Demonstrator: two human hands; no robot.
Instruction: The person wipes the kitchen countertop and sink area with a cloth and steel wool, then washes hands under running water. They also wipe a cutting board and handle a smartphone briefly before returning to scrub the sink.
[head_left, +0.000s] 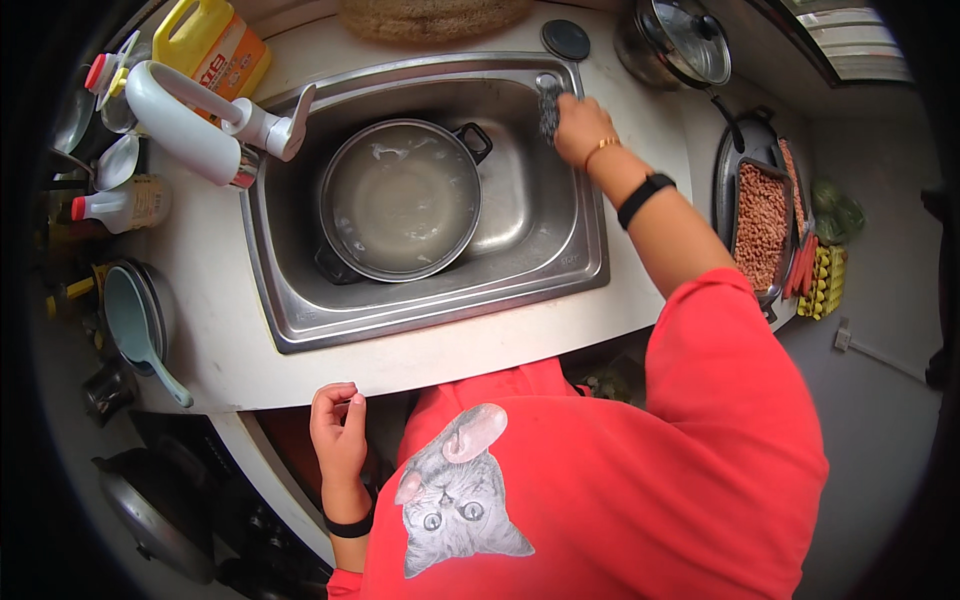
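At the far right corner of a stainless steel sink (525, 292), my right hand (583, 129) grips a grey scouring pad (550, 112), probably steel wool. It is held beside a small round fitting (547, 80) in the sink's rim. My left hand (339, 427) hangs in front of the counter's near edge, fingers loosely curled and nothing visible in it. Inside the basin sits a two-handled pot (401, 201) with cloudy water and some foam. A white faucet (184, 127) with a lever stands at the sink's left end.
A yellow jug (214, 52) and a white bottle (127, 202) stand left, near a pale green ladle (135, 322). Behind the sink are a round dark lid (565, 40) and a woven mat (435, 19). To the right are a glass-lidded pot (675, 45) and a tray of peanuts (761, 225).
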